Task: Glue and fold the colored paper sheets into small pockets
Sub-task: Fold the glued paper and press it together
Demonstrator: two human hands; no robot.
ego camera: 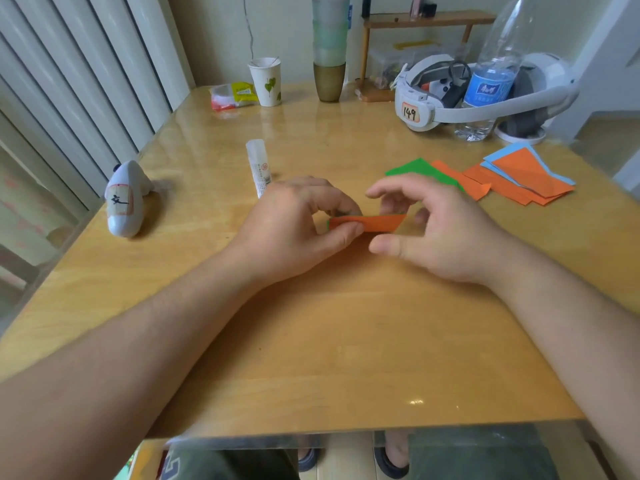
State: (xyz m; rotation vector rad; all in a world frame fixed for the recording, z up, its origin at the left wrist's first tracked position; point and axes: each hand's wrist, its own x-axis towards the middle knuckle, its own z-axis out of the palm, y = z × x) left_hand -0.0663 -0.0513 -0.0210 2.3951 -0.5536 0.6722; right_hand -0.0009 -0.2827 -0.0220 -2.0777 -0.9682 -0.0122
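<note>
Everything here sits around the folded orange paper strip (374,223), which is roughly mid-table on the glossy wooden table (311,341). The left hand (294,230) pinches the strip's left end between thumb and curled fingers, and there's a sliver of green peeking out right at that end, so it looks like a green layer is tucked in there. The right hand (436,230) is at the strip's right end with the fingers loosely spread and curved; the thumb floats just below the paper and the index finger arcs above it. I honestly can't tell if any fingertip is actually touching the paper on that side.

Just left of and behind the strip, partly hidden by the left hand, a glue stick (258,164) lies on the table. Further left of the strip is a white controller (126,199) with a labelled sticker. Behind and to the right of the strip there's a loose pile of colored paper sheets (512,181), mostly orange with one green and some light blue, overlapping each other.

Way behind the strip: a paper cup (266,81), a snack packet (233,95), a stack of plastic cups (329,50), a white headset (426,105) marked 149, and a clear water bottle (491,81).
</note>
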